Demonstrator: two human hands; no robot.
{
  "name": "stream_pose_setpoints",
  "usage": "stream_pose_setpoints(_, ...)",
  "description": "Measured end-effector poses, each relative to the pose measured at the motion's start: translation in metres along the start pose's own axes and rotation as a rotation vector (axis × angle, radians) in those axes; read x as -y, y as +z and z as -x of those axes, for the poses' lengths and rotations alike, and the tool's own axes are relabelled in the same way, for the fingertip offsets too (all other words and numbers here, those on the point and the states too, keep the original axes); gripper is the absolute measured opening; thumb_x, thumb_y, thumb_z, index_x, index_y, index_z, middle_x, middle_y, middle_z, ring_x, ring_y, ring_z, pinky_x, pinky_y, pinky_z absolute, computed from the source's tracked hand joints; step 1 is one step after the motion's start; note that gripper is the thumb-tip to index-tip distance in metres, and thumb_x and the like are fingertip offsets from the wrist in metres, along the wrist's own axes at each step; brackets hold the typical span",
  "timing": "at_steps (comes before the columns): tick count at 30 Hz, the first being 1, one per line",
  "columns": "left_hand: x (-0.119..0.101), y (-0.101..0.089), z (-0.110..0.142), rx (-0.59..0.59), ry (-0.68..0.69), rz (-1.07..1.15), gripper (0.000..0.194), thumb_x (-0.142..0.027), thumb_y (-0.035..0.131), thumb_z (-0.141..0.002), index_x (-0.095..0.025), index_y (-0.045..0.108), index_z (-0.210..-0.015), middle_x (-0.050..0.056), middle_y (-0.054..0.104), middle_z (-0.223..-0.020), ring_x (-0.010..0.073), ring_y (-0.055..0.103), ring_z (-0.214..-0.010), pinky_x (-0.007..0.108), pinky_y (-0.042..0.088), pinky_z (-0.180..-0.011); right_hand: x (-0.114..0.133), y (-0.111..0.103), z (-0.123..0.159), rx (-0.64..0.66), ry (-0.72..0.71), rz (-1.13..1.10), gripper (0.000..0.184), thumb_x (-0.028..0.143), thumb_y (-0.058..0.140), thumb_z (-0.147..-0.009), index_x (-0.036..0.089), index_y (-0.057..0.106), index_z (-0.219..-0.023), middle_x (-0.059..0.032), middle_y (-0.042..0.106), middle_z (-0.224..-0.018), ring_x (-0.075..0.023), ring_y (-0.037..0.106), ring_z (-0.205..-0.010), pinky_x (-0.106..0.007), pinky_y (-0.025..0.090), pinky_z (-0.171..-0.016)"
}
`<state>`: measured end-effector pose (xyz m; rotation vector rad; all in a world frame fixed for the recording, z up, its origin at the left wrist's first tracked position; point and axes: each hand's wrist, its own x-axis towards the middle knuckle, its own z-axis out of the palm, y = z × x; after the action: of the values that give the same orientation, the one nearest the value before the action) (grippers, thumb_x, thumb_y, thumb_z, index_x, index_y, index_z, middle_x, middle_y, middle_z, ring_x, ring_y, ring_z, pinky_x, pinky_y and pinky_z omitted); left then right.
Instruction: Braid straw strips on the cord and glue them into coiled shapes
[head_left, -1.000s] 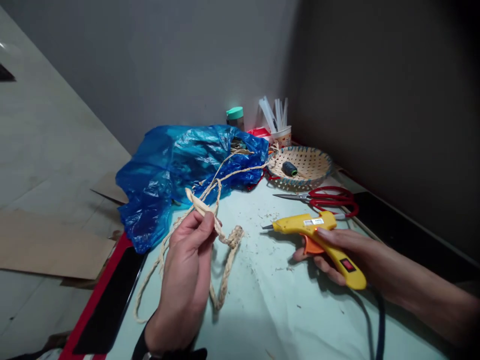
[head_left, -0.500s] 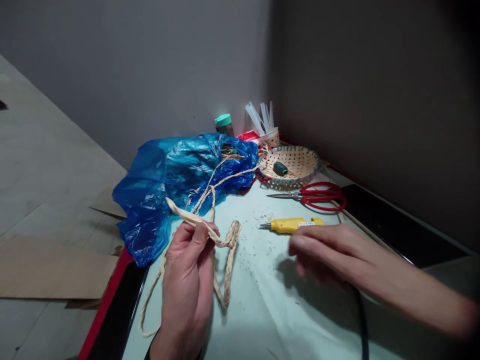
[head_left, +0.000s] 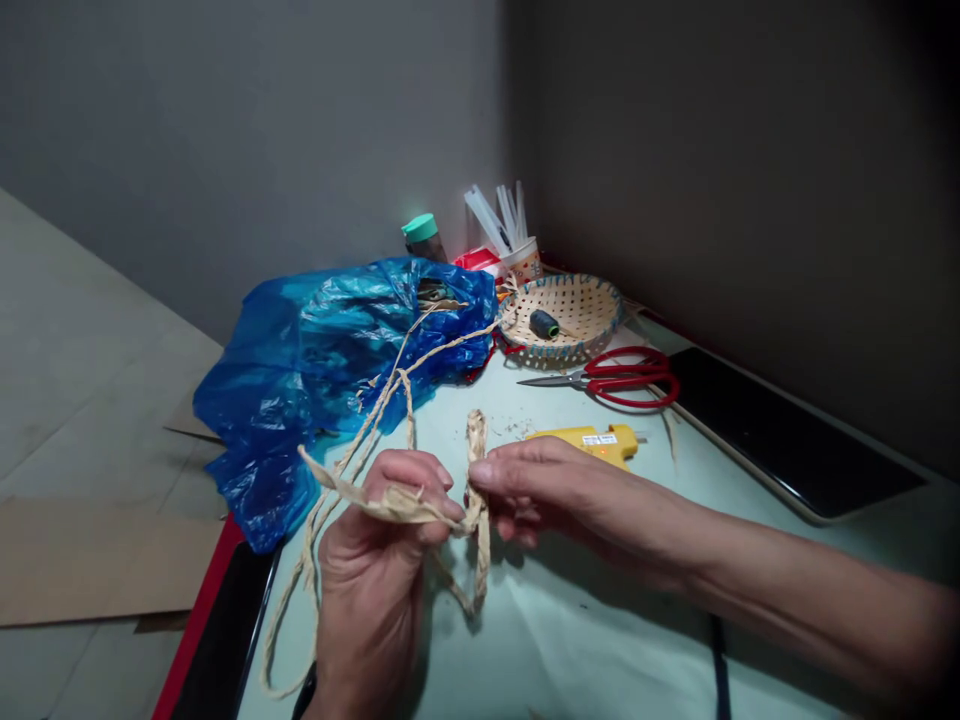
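Observation:
A pale braided cord (head_left: 482,545) of plant fibre runs between my hands, folded back on itself at its upper end. My left hand (head_left: 386,550) is closed on the cord near a loose flat strand that sticks out to the left. With thumb and fingers my right hand (head_left: 536,485) pinches the doubled part of the cord, which stands upright. Behind the right hand a yellow glue gun (head_left: 616,440) lies on the table, its handle hidden by my hand and forearm. More cord loops down on the left and runs back toward a woven basket.
A blue plastic bag (head_left: 285,345) lies at the back left. Red-handled scissors (head_left: 630,377) rest in front of the woven basket (head_left: 592,300), which holds a dark thread spool (head_left: 544,324). Behind stand a paper cup (head_left: 525,262) of glue sticks and a green-lidded jar (head_left: 421,232).
My right hand has put the glue gun down on the table and moved left to grip the cord. My left hand has turned, and the loose strand has swung lower.

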<state>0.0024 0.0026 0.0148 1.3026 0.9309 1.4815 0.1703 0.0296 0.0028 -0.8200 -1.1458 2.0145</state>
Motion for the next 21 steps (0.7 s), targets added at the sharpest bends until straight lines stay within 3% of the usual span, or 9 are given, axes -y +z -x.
stream_pose_setpoints(3,-0.001,0.0,0.001,0.033,0.096,-0.124,0.006,-0.028,0.079,-0.076,-0.028,0.077,-0.07,-0.001,0.059,-0.073,0.0174,0.053,-0.084,0.027,0.046,-0.08,0.002,-0.004,0.0,-0.018,-0.021,0.088,0.031,0.042,0.069,-0.083,0.015,0.06,-0.072,0.0018,0.055,-0.07,-0.0108,0.047,-0.065,-0.023,0.036,-0.061)
stream_pose_setpoints(7,-0.002,0.0,0.0,0.061,0.127,-0.253,0.009,-0.034,0.077,-0.077,-0.029,0.078,-0.069,0.002,0.058,-0.069,0.0211,0.053,-0.083,0.033,0.044,-0.079,0.004,-0.009,-0.001,-0.031,-0.042,0.199,0.032,0.042,0.067,-0.084,0.016,0.058,-0.069,0.0028,0.052,-0.065,-0.0111,0.045,-0.063,-0.024,0.035,-0.061)
stream_pose_setpoints(13,0.0,-0.005,-0.001,0.296,0.37,-0.528,0.011,-0.038,0.074,-0.079,-0.031,0.082,-0.083,0.004,0.063,-0.064,0.0231,0.054,-0.07,0.036,0.044,-0.066,0.011,-0.016,0.004,-0.059,-0.094,0.217,0.029,0.044,0.068,-0.084,0.014,0.066,-0.082,-0.0008,0.062,-0.077,-0.0148,0.053,-0.075,-0.027,0.038,-0.07)
stream_pose_setpoints(17,-0.005,-0.002,-0.003,0.167,0.576,-0.653,0.014,-0.033,0.068,-0.084,-0.032,0.083,-0.085,0.005,0.065,-0.059,0.0235,0.055,-0.066,0.035,0.044,-0.061,0.015,-0.016,0.01,-0.041,-0.206,0.148,0.025,0.041,0.069,-0.087,0.016,0.068,-0.089,-0.0014,0.065,-0.09,-0.0157,0.057,-0.087,-0.025,0.042,-0.078)
stream_pose_setpoints(18,-0.007,0.0,-0.003,0.25,0.61,-0.719,0.015,-0.025,0.072,-0.081,-0.034,0.082,-0.087,0.003,0.068,-0.058,0.0224,0.057,-0.063,0.034,0.045,-0.061,0.015,-0.016,0.011,-0.034,-0.225,0.129,0.023,0.039,0.068,-0.088,0.017,0.068,-0.092,-0.0013,0.066,-0.092,-0.0156,0.058,-0.089,-0.025,0.043,-0.08)
stream_pose_setpoints(19,-0.01,0.002,-0.002,0.405,0.635,-0.78,0.023,-0.02,0.074,-0.077,-0.034,0.081,-0.094,0.001,0.072,-0.06,0.0217,0.059,-0.062,0.032,0.047,-0.061,0.014,-0.015,0.011,-0.031,-0.234,0.112,0.022,0.038,0.068,-0.089,0.017,0.069,-0.095,-0.0014,0.066,-0.094,-0.0155,0.059,-0.09,-0.024,0.044,-0.081)
stream_pose_setpoints(20,-0.012,0.004,0.001,0.465,0.644,-0.785,0.028,-0.017,0.076,-0.075,-0.034,0.081,-0.097,0.0,0.075,-0.062,0.0214,0.06,-0.06,0.032,0.048,-0.062,0.014,-0.015,0.012,-0.032,-0.236,0.1,0.022,0.037,0.067,-0.09,0.018,0.069,-0.099,-0.0015,0.067,-0.096,-0.0154,0.06,-0.091,-0.024,0.045,-0.081)
stream_pose_setpoints(21,-0.014,0.008,0.004,0.421,0.602,-0.762,0.028,-0.016,0.075,-0.076,-0.034,0.081,-0.097,0.0,0.076,-0.064,0.0217,0.061,-0.061,0.033,0.049,-0.065,0.013,-0.014,0.013,-0.042,-0.236,0.091,0.022,0.037,0.068,-0.09,0.019,0.069,-0.102,-0.0016,0.068,-0.096,-0.0152,0.061,-0.091,-0.024,0.046,-0.081)
